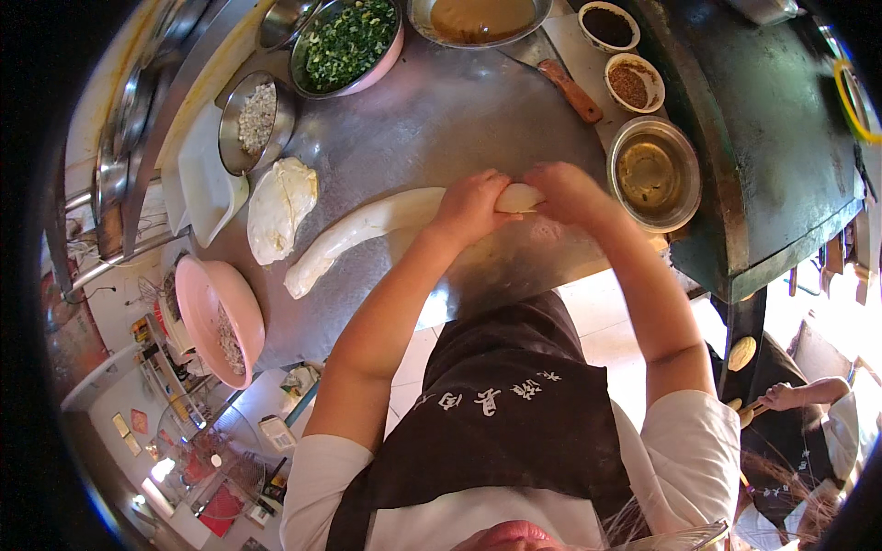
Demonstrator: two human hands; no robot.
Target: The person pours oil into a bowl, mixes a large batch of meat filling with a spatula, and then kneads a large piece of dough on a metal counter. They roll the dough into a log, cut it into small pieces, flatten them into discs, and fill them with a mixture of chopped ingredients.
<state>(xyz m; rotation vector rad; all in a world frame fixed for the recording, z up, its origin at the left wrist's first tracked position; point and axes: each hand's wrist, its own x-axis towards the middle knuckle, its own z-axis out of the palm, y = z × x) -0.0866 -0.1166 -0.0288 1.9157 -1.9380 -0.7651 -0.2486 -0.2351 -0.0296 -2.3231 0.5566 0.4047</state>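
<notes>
A long roll of pale dough (372, 219) lies curved across the metal worktop (455, 124). My left hand (475, 204) is closed around the roll near its right end. Right beside it, my right hand (561, 191) grips the tip of that end, its outline slightly blurred. A short stretch of dough shows between the two hands. Left of the roll rests a separate flattened lump of dough (281, 210), touched by neither hand.
Along the back are a bowl of chopped greens (348, 48), a pan of brown liquid (482, 19) and a wooden-handled scraper (570, 91). A metal bowl of oil (651, 172) stands right, a pink basin (200, 317) left. At right, a co-worker's hand (780, 397) holds tongs.
</notes>
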